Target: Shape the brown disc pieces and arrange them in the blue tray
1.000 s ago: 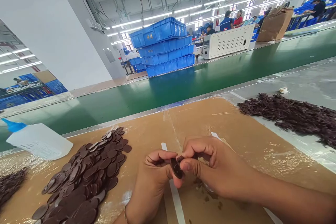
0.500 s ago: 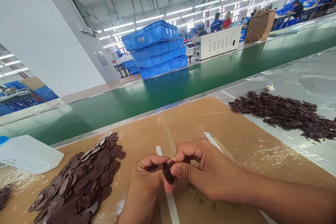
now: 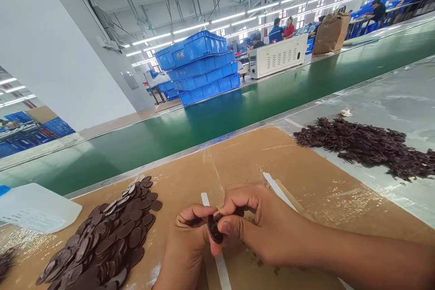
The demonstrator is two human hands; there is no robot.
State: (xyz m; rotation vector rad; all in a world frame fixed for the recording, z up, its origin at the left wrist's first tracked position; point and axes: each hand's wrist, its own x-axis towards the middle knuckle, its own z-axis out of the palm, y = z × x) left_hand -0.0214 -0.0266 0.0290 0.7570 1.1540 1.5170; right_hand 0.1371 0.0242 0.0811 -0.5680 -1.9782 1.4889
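Note:
A dark brown oval piece (image 3: 215,230) is pinched between the thumb and fingers of my left hand (image 3: 190,233), held above the brown-covered table. My right hand (image 3: 263,222) has its thumb and forefinger closed at the upper right edge of this piece. Whether a separate small bit sits in that pinch is hidden by the fingertips. To the left of my left hand lies a heap of flat dark brown ovals (image 3: 125,231), overlapping one another. At the right is a mound of dark, curly strips (image 3: 363,145), away from my right hand.
A translucent bottle (image 3: 39,208) lies at the left edge. White strips (image 3: 222,272) cross the brown sheet (image 3: 244,154). Beyond runs a green conveyor belt (image 3: 146,138). Across it stand stacked blue crates (image 3: 204,72), a white machine (image 3: 278,56) and a brown bag (image 3: 331,34); people are farther back.
The view has shifted slightly. Both hands stay together around the dark brown oval piece, and its angle has altered a little.

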